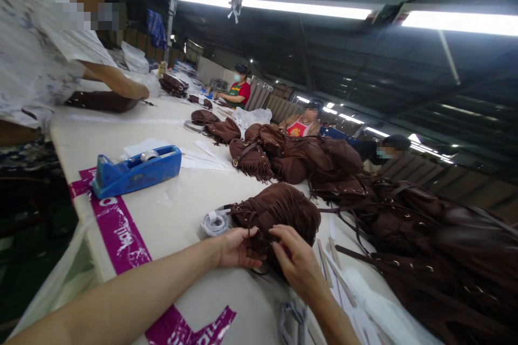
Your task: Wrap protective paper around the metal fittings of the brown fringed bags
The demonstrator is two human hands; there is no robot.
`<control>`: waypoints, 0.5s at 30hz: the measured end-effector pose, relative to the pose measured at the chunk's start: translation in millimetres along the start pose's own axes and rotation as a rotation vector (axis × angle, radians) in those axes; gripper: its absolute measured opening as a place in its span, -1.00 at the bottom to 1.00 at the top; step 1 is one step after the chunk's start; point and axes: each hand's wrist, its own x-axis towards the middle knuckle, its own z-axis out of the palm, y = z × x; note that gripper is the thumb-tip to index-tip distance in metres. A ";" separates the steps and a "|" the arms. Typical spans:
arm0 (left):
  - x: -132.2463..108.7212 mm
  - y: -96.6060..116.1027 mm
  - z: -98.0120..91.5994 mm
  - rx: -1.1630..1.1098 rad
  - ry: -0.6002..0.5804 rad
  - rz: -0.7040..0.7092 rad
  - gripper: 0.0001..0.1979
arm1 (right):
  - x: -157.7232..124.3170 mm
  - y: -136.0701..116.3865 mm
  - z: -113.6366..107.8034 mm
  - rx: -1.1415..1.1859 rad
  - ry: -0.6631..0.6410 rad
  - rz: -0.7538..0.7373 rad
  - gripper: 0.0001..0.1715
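A dark brown fringed bag (283,205) lies on the pale table in front of me. My left hand (238,248) is at its near side, palm turned up, fingers curled around part of the bag. From the right, my right hand (297,259) reaches onto the same spot, with thumb and fingers bent against the brown material. What exactly sits between the fingertips is dark and partly hidden. Touching the bag's left side is a grey-white wrapped roll (215,222). A grey wrapped loop (292,321) rests close to my right forearm.
A blue tape dispenser (137,171) stands to the left, beside purple printed tape (121,232) along the table (190,186). Brown bags (404,226) are heaped on the right, and more fringed bags (253,159) lie farther back. A co-worker's arm (117,80) rests over another bag at upper left.
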 end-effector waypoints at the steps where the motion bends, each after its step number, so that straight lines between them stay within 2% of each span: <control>1: -1.4 1.8 0.6 0.002 -0.027 -0.007 -0.51 | -11.2 -3.5 10.7 -0.036 -0.022 -0.043 -0.62; 3: -4.9 6.7 2.2 0.030 -0.066 -0.043 -0.32 | -30.5 -4.4 23.9 -0.158 -0.057 -0.085 -0.62; 5: -7.8 11.9 3.5 0.076 -0.083 -0.074 -0.14 | -45.0 -0.3 24.8 -0.267 -0.133 -0.105 -0.81; 7: -9.2 15.7 3.7 0.113 -0.067 -0.074 -0.07 | -53.7 3.5 16.9 -0.323 -0.231 -0.112 -0.73; 9: -9.2 17.2 2.6 0.145 -0.031 -0.064 -0.07 | -55.3 2.2 7.5 -0.304 -0.248 -0.056 -0.64; 11: -8.7 16.6 1.1 0.203 0.011 -0.076 -0.07 | -50.8 -5.4 4.1 -0.220 -0.154 0.069 -0.66; 13: -9.0 15.2 0.5 0.267 0.030 -0.095 -0.06 | -43.1 -16.6 10.8 -0.160 -0.016 0.160 -0.69; 15: -11.1 15.2 2.0 0.330 0.037 -0.122 -0.08 | -36.0 -26.4 26.0 -0.162 0.094 0.162 -0.43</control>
